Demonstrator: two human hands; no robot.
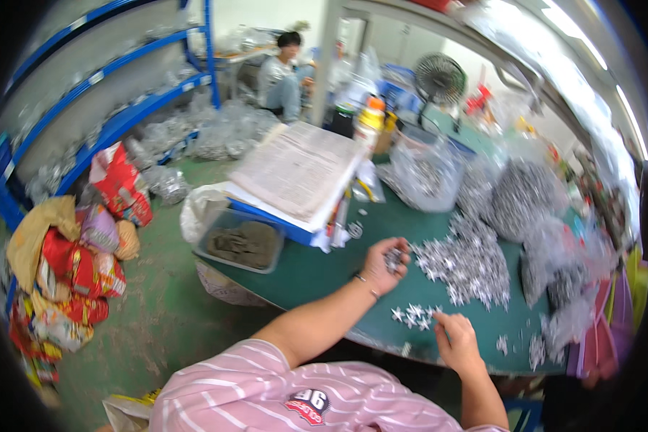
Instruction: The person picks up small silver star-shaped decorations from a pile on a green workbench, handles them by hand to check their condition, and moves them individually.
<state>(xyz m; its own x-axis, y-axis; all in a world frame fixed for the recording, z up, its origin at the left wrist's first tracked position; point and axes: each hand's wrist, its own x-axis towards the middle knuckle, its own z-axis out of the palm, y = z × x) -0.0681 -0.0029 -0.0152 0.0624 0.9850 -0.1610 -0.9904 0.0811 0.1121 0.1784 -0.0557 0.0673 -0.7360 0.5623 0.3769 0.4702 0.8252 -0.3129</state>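
My left hand (387,268) is cupped, palm up, with its fingers curled around a small heap of silvery star-shaped metal pieces (392,260). Just above the green tabletop near the front edge, my right hand (457,340) has its thumb and index finger close together. Their tips meet the edge of a small group of loose metal stars (413,315); whether they pinch one is too small to make out. Beyond both hands, to the right, spreads a large pile of the same stars (471,263).
Plastic bags of grey metal parts (523,198) crowd the table's right side. At left stand a clear tub of dark material (242,243) and a paper-topped stack (295,169). A bottle (369,124) and a fan (440,78) are farther back. A person (281,79) sits beyond.
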